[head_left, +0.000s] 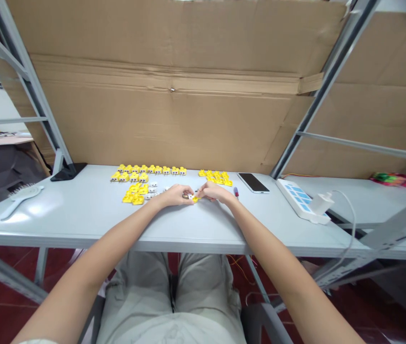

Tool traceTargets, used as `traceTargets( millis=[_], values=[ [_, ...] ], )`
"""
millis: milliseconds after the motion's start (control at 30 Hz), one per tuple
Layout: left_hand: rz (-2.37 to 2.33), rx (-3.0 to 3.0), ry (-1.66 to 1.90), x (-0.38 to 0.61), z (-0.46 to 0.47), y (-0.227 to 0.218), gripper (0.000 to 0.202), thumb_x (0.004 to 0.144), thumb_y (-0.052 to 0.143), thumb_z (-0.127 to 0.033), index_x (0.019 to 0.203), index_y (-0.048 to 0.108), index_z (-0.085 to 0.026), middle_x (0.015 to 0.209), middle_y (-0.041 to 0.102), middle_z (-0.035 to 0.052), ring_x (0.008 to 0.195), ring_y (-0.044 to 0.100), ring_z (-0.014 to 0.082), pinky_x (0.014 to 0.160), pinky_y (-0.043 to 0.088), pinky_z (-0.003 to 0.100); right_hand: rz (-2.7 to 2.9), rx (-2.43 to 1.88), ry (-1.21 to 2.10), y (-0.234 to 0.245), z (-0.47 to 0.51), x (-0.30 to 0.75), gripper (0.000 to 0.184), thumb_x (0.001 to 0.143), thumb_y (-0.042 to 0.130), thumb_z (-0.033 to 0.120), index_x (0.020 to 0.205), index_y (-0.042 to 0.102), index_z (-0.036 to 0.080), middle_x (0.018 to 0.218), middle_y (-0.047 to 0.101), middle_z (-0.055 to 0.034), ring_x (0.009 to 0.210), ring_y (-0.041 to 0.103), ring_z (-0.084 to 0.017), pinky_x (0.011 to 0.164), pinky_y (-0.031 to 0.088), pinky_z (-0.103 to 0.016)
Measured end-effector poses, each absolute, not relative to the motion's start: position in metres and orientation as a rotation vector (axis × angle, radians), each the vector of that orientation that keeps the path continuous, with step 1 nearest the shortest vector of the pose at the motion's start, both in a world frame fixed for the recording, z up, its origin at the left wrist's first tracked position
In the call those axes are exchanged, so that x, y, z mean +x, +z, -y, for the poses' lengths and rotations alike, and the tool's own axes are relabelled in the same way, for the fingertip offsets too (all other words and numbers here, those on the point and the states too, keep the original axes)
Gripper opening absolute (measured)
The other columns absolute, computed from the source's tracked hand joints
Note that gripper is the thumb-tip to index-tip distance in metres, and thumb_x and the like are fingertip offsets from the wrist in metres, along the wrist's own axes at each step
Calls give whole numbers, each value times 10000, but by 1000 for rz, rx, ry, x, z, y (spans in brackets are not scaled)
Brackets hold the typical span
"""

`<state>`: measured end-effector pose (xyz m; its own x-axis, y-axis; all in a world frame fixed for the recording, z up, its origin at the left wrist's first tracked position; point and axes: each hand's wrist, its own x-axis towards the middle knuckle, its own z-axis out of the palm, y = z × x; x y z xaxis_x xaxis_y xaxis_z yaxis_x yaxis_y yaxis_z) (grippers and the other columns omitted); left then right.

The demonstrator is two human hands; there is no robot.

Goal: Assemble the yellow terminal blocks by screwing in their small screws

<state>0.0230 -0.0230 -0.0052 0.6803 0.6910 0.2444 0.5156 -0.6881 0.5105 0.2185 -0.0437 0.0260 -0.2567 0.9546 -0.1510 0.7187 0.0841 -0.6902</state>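
Note:
Both my hands meet at the middle of the grey table (81, 220). My left hand (174, 195) and my right hand (214, 191) have their fingers pinched together on a small yellow and white part (191, 197) held between them. A row of small yellow parts (150, 169) runs along the back of the table. A loose pile of yellow and white parts (138, 191) lies just left of my left hand. A second cluster of yellow parts (216, 177) lies behind my right hand. A small red-tipped tool (236, 192) rests right of my right hand.
A phone (253, 182) lies face up at the right. A white power strip (302, 200) with a plugged-in adapter (323, 203) and cable sits further right. A white hairbrush (21, 200) lies at the far left. Cardboard (188, 95) and metal shelf struts stand behind.

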Motion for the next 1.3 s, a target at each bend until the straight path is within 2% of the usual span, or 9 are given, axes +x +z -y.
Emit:
traceTargets(
  millis=[267, 467, 600, 767, 900, 1033, 1133, 1300],
  values=[
    [-913, 2579, 610, 23, 21, -6, 321, 801, 663, -359, 1032, 682, -137, 959, 736, 81, 850, 672, 192, 797, 497, 274, 1975, -1725, 932, 21, 38, 215, 63, 750, 577, 137, 746, 639, 145, 481, 409, 70, 429, 348, -72, 449, 282, -214],
    [-926, 2579, 609, 21, 19, -7, 337, 792, 670, -343, 1054, 675, -133, 944, 737, 82, 834, 676, 189, 767, 508, 264, 2043, -1689, 916, 24, 42, 216, 116, 791, 583, 173, 701, 646, 135, 462, 416, 66, 425, 359, -73, 454, 286, -217],
    [-932, 2592, 614, 20, 18, -8, 336, 787, 675, -324, 1060, 679, -128, 925, 737, 82, 824, 676, 188, 762, 505, 263, 2149, -1641, 802, 24, 40, 217, 139, 801, 585, 194, 748, 691, 121, 477, 453, 57, 452, 378, -80, 488, 312, -217],
    [-930, 2592, 630, 20, 18, -9, 302, 785, 678, -305, 1032, 687, -131, 894, 737, 72, 794, 672, 179, 736, 498, 254, 2317, -1552, 538, 21, 38, 216, 168, 813, 579, 171, 796, 733, 105, 685, 678, -29, 597, 508, -108, 600, 375, -206],
    [-925, 2585, 640, 20, 19, -9, 285, 785, 682, -305, 1012, 696, -133, 884, 737, 69, 780, 667, 176, 721, 492, 251, 2342, -1573, 482, 19, 37, 214, 203, 838, 554, 152, 861, 746, 90, 820, 739, -80, 663, 558, -127, 631, 389, -205],
    [-922, 2592, 645, 19, 17, -9, 287, 786, 683, -306, 1017, 699, -135, 890, 738, 70, 782, 664, 178, 720, 490, 255, 2323, -1584, 461, 17, 37, 213, 207, 834, 546, 135, 852, 746, 85, 843, 744, -97, 688, 578, -132, 640, 395, -203],
    [-916, 2591, 621, 18, 16, -9, 289, 792, 678, -307, 1022, 699, -134, 883, 737, 67, 778, 664, 177, 714, 488, 250, 2274, -1593, 513, 19, 38, 212, 174, 798, 572, 133, 800, 740, 89, 756, 723, -72, 643, 563, -123, 620, 394, -202],
    [-869, 2666, 604, 19, 18, -8, 269, 820, 644, -271, 1052, 696, -145, 937, 740, 70, 838, 676, 185, 774, 487, 253, 2107, -1687, 750, 23, 41, 211, 159, 753, 561, 127, 763, 717, 101, 444, 488, 44, 437, 416, -93, 495, 334, -214]
  ],
)
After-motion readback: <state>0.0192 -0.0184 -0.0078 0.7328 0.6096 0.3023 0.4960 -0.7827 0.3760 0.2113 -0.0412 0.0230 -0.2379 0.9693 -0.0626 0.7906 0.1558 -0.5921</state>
